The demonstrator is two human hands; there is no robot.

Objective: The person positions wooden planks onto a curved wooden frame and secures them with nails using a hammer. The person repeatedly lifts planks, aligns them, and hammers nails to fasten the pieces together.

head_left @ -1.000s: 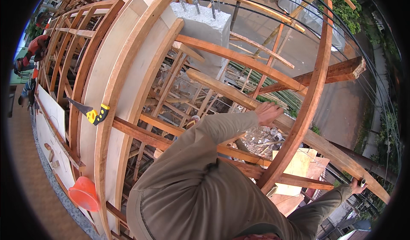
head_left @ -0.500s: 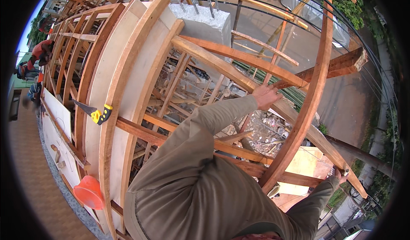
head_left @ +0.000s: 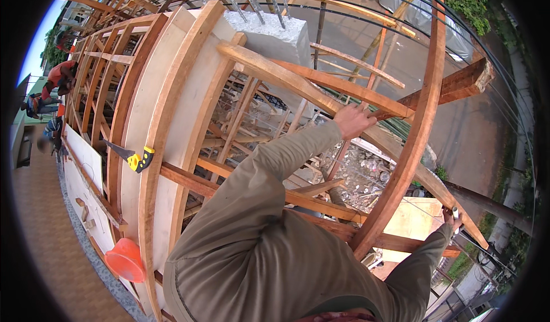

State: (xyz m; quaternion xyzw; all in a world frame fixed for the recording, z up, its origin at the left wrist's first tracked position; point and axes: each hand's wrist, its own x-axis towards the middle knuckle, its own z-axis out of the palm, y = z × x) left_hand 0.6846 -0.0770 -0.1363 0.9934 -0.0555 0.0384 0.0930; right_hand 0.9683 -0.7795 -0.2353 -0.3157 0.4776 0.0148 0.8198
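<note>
Long beam (head_left: 386, 142) slanting ahead of me, upper left to lower right, both my hands at it.
It passes beneath a crossing timber (head_left: 424, 118) that stands between my hands, its upper-left end near the concrete column (head_left: 289, 42). My left hand (head_left: 353, 121) is closed over it, nearer its middle; my right hand (head_left: 451, 220) is at its lower-right end, by a short pale tube (head_left: 456, 212), though I can't tell which it grips.
</note>
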